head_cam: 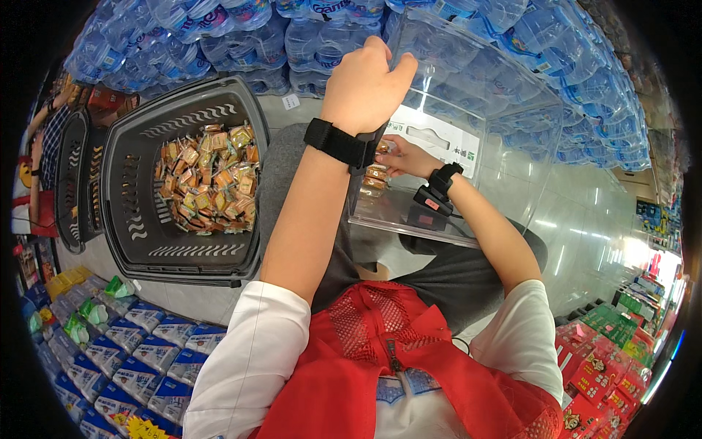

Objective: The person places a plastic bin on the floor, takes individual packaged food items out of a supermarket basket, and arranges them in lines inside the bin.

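My left hand (368, 90) grips the upper edge of a clear plastic box (507, 159), which is tilted over my lap. Inside that box my right hand (410, 157) has its fingers around a small wrapped snack (385, 147). More wrapped snacks (376, 176) sit in a row just below the fingers, partly hidden by my left wrist. To my left stands a dark grey shopping basket (123, 219) with a heap of loose wrapped snacks (211, 178) along its side nearest me. A white printed panel (433, 137) shows through the clear box.
Shrink-wrapped packs of bottled water (334, 41) are stacked ahead. Blue-and-white packages (131, 351) lie at lower left, and red boxes (598, 378) at lower right. Beyond the basket stands another basket (71, 181), near a person in a checked garment (50, 129).
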Available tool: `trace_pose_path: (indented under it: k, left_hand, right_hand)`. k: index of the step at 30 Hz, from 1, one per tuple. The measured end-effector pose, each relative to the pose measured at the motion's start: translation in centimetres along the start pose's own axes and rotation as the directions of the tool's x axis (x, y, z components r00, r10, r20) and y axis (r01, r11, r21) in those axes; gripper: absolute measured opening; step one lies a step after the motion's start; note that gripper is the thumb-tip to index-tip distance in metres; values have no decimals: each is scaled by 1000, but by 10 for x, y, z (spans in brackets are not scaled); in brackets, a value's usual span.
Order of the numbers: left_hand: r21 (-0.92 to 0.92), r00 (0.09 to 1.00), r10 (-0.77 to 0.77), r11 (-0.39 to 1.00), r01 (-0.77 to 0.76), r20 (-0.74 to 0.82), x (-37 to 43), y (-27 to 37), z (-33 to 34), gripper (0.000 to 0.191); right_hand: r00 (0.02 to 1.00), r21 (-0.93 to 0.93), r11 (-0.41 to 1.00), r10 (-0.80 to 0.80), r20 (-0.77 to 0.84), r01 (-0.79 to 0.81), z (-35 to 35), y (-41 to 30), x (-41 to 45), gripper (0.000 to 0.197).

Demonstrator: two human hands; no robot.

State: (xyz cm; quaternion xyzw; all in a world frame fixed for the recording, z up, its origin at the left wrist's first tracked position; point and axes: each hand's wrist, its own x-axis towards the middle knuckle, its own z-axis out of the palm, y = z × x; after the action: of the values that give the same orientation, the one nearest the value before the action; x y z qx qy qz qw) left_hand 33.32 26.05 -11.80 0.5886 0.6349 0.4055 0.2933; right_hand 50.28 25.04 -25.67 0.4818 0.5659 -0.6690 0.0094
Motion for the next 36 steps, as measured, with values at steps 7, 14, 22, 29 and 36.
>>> trace_pose_path:
  k: [7, 14, 22, 29, 36]
  left_hand:
    - [1, 1000, -17, 1000, 17, 11, -1, 3, -2, 37]
    - [-10, 999, -30, 999, 30, 21, 0, 5, -3, 37]
    - [-33, 1000, -7, 999, 8, 28, -1, 7, -5, 34]
    - [-22, 1000, -3, 1000, 4, 29, 0, 6, -5, 33]
    - [-30, 999, 8, 1000, -6, 48, 1, 6, -6, 41]
  right_hand:
    - [991, -104, 994, 21, -130, -35, -6, -9, -10, 71]
    - [983, -137, 980, 159, 87, -147, -6, -3, -8, 66]
    - [992, -209, 970, 124, -19, -125, -1, -10, -10, 64]
    - [986, -208, 965, 165, 22, -157, -11, -12, -14, 45]
    - [974, -350, 914, 153, -168, -204, -27, 1, -10, 34]
